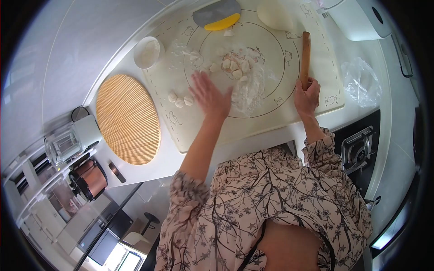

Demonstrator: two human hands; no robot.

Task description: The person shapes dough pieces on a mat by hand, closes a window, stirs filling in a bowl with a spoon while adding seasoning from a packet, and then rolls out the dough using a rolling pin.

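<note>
My right hand is wrapped round the lower end of a wooden rolling pin, which points away from me over the right side of the pastry mat. Fingers stretched out, my left hand is over the middle of the mat, slightly smeared; whether it touches the mat I cannot tell. Just beyond its fingertips and to the right are several small dough pieces in scattered flour. A few more dough pieces sit to the left of that hand.
A white bowl of flour and a round woven tray stand on the left. At the back are a grey and yellow scraper and a large dough lump. A plastic bag and gas hob are right.
</note>
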